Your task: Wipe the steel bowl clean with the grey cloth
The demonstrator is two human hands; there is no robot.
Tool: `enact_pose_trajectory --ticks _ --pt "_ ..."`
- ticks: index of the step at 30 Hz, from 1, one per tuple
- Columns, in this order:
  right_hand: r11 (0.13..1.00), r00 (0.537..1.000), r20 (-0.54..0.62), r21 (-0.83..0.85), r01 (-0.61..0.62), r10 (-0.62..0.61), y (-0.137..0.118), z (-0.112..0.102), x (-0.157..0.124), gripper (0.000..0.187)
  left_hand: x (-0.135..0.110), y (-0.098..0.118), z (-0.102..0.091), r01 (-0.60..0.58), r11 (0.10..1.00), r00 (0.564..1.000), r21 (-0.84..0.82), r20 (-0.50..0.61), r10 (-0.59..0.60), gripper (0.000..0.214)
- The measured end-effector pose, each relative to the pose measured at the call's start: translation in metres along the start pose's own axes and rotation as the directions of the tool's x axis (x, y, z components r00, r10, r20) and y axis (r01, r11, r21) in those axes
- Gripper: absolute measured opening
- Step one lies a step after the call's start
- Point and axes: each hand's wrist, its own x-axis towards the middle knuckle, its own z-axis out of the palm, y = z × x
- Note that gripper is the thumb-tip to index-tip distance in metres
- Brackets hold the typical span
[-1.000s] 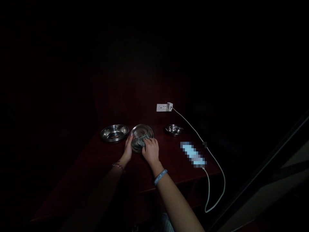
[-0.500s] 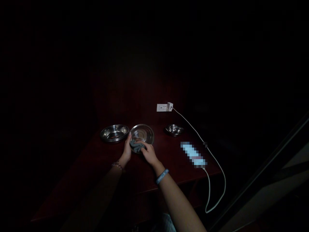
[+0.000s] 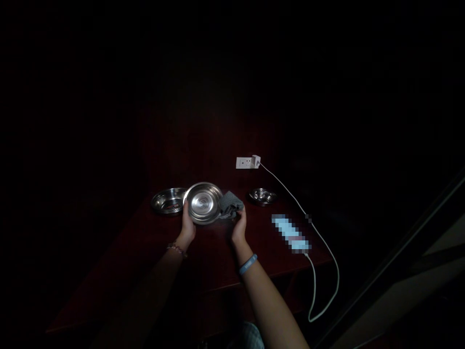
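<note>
My left hand [image 3: 188,227] grips the near rim of a shiny steel plate [image 3: 202,202], tilted up so its inside faces me, above a dark red table [image 3: 203,252]. My right hand [image 3: 240,227] is closed on a grey cloth [image 3: 229,204], held just right of the plate's edge. A second steel bowl [image 3: 167,199] lies on the table to the left, partly behind the raised plate. A smaller steel bowl [image 3: 262,195] sits to the right of the cloth.
A white power strip [image 3: 247,162] lies farther back, with a white cable [image 3: 319,237] running to a lit phone [image 3: 290,233] at the table's right edge and looping off it. The surroundings are almost black.
The left hand has lifted and tilted the plate up and slightly left. The right hand has pulled the cloth off the plate and moved it to the right.
</note>
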Motion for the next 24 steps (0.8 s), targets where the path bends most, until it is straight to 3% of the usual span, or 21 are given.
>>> enact_pose_trajectory --ticks 5,12,19,24 --pt "0.937 0.974 -0.051 0.289 -0.199 0.223 -0.004 -0.001 -0.001 0.037 0.002 -0.002 -0.001 -0.008 1.0 1.0 -0.003 0.017 0.008 0.043" --pt "0.911 0.95 -0.143 0.355 -0.213 0.277 -0.015 0.0 -0.004 0.052 0.005 -0.005 -0.003 -0.023 1.0 0.999 0.015 0.038 0.022 0.041" --pt "0.956 0.979 -0.115 0.262 -0.135 0.169 -0.016 0.001 -0.004 0.067 0.004 -0.003 -0.003 -0.001 1.0 1.0 0.024 0.018 0.001 0.039" --pt "0.996 0.997 0.026 -0.051 0.068 -0.067 -0.007 0.006 -0.005 0.066 0.003 -0.003 0.0 0.025 0.999 0.999 0.02 0.033 -0.026 0.04"
